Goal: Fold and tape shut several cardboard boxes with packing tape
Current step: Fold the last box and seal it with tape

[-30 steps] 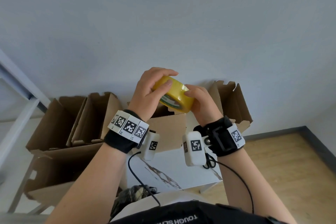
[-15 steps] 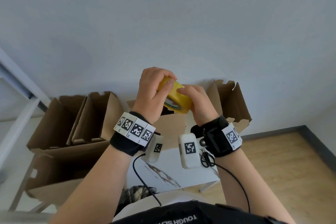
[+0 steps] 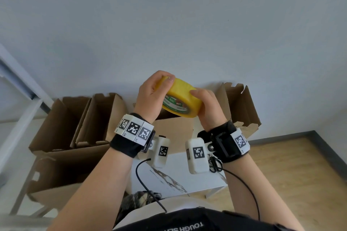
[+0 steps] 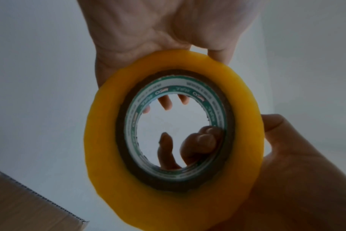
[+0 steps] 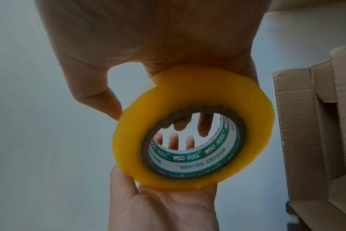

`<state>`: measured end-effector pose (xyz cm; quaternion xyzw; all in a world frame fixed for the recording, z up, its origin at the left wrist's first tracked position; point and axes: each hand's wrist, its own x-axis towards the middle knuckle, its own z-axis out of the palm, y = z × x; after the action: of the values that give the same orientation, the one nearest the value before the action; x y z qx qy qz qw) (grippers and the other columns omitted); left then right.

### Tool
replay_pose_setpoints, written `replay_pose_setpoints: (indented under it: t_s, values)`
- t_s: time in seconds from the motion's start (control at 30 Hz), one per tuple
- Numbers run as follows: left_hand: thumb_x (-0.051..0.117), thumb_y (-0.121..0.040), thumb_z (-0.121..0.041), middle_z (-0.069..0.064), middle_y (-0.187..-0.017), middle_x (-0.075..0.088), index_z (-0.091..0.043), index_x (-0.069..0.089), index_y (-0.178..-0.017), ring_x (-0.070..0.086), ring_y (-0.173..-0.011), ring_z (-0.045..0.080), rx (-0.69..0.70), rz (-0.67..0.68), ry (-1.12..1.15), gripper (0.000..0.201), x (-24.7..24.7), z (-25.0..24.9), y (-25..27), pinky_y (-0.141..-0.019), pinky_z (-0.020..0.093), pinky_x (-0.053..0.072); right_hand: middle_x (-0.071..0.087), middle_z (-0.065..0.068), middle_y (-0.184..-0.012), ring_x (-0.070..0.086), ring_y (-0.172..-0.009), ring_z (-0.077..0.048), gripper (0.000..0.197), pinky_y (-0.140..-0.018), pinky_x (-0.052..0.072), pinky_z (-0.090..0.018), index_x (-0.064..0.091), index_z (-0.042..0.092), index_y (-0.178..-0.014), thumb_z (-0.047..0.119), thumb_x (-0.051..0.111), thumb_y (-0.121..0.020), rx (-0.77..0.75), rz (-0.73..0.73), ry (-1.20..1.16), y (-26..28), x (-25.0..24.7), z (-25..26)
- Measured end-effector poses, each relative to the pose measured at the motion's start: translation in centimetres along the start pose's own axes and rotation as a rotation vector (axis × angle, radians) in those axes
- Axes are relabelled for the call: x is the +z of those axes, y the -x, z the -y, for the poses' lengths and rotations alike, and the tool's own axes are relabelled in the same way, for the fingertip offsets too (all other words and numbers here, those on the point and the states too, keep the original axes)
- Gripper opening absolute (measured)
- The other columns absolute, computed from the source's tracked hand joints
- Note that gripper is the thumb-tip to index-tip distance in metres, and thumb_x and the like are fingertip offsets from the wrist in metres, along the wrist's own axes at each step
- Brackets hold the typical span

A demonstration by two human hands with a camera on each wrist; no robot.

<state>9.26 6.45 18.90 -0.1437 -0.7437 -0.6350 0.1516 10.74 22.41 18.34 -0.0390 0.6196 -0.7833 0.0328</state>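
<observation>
Tape: yellow tape roll held up in front of the wall, above the boxes.
Left hand: fingers curled over the roll's rim.
Right hand: gripping the opposite side.
Progress: cardboard boxes stand open and untaped; apparently all sealing remains.

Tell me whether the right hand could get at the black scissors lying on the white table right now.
Probably not at once: the right hand grips the yellow tape roll together with the left hand. The black scissors lie uncovered on the white table below its wrist, so once freed, likely yes.
</observation>
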Motion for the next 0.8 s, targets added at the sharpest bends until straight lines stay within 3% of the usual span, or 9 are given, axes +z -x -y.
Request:
replay_pose_setpoints:
  t_s: [0.07, 0.27, 0.4, 0.47, 0.57, 0.6, 0.67, 0.73, 0.8]
  values:
    - [0.047, -0.087, -0.054, -0.011, -0.076, 0.058, -0.025, 0.06, -0.086, 0.055, -0.074, 0.007, 0.008, -0.009, -0.042, 0.032, 0.0, 0.2, -0.1, -0.065, 0.018, 0.042, 0.06, -0.02, -0.081, 0.059, -0.081, -0.034, 0.033, -0.076, 0.04, -0.043, 0.067, 0.009, -0.071, 0.04, 0.066, -0.06, -0.01, -0.009, -0.01, -0.2, 0.0, -0.3]
    - [0.043, -0.089, -0.053, -0.013, -0.071, 0.052, -0.028, 0.055, -0.082, 0.049, -0.068, 0.005, 0.019, -0.044, -0.078, 0.029, 0.0, 0.8, 0.1, -0.063, 0.018, 0.039, 0.055, -0.017, -0.075, 0.054, -0.078, -0.03, 0.035, -0.075, 0.035, -0.041, 0.065, 0.009, -0.069, 0.043, 0.062, -0.065, -0.04, 0.023, 0.063, 0.0, 0.2, -0.1]
    - [0.041, -0.089, -0.054, -0.009, -0.065, 0.047, -0.029, 0.051, -0.078, 0.046, -0.063, 0.006, 0.018, -0.174, -0.093, 0.029, 0.2, 1.2, 0.2, -0.06, 0.023, 0.038, 0.052, -0.031, -0.082, 0.054, -0.081, -0.033, 0.061, -0.077, 0.039, -0.043, 0.052, -0.016, -0.087, 0.043, 0.061, -0.076, -0.075, 0.076, 0.137, -0.1, 0.4, 0.3]
    - [0.041, -0.089, -0.053, -0.009, -0.066, 0.047, -0.029, 0.05, -0.078, 0.046, -0.062, 0.003, 0.032, -0.201, -0.097, 0.028, 0.3, 1.3, 0.3, -0.059, 0.019, 0.038, 0.052, -0.025, -0.079, 0.055, -0.08, -0.032, 0.049, -0.076, 0.041, -0.045, 0.057, -0.008, -0.081, 0.041, 0.063, -0.079, -0.091, 0.082, 0.175, -0.2, 0.0, 0.5]
    - [0.04, -0.091, -0.051, -0.01, -0.07, 0.049, -0.032, 0.051, -0.081, 0.048, -0.065, 0.002, 0.085, -0.226, -0.117, 0.024, 0.3, 1.5, 0.6, -0.06, 0.018, 0.039, 0.058, -0.01, -0.077, 0.059, -0.08, -0.032, 0.021, -0.076, 0.049, -0.05, 0.068, 0.017, -0.073, 0.031, 0.06, -0.086, -0.099, 0.081, 0.211, -0.1, -0.3, 0.7]
    - [0.04, -0.092, -0.051, -0.01, -0.071, 0.049, -0.032, 0.051, -0.082, 0.049, -0.067, 0.004, 0.092, -0.24, -0.114, 0.024, 0.4, 1.5, 0.6, -0.061, 0.02, 0.04, 0.061, -0.01, -0.08, 0.061, -0.082, -0.032, 0.021, -0.076, 0.052, -0.05, 0.069, 0.017, -0.079, 0.032, 0.057, -0.087, -0.123, 0.079, 0.23, -0.1, -0.2, 0.7]
    - [0.041, -0.09, -0.054, -0.009, -0.073, 0.051, -0.031, 0.051, -0.082, 0.05, -0.069, 0.008, 0.066, -0.267, -0.103, 0.026, 0.6, 1.4, 0.7, -0.062, 0.023, 0.042, 0.064, -0.007, -0.086, 0.063, -0.085, -0.024, 0.027, -0.074, 0.053, -0.038, 0.066, 0.015, -0.093, 0.037, 0.051, -0.09, -0.215, 0.041, 0.35, -0.2, 0.1, 0.4]
    - [0.043, -0.087, -0.058, -0.007, -0.076, 0.054, -0.029, 0.052, -0.083, 0.053, -0.071, 0.008, 0.035, -0.275, -0.116, 0.031, 0.8, 1.2, 0.8, -0.062, 0.021, 0.044, 0.062, -0.001, -0.083, 0.06, -0.081, -0.016, 0.028, -0.068, 0.049, -0.028, 0.061, 0.018, -0.094, 0.041, 0.045, -0.092, -0.301, -0.016, 0.489, -0.2, 0.6, 0.2]
    - [0.044, -0.086, -0.06, -0.007, -0.075, 0.056, -0.024, 0.054, -0.084, 0.054, -0.069, 0.006, 0.024, -0.244, -0.188, 0.037, 0.7, 0.9, 0.9, -0.059, 0.017, 0.044, 0.059, 0.0, -0.08, 0.058, -0.079, -0.019, 0.027, -0.067, 0.047, -0.033, 0.055, 0.019, -0.092, 0.041, 0.039, -0.094, -0.323, -0.05, 0.549, -0.2, 0.8, -0.1]
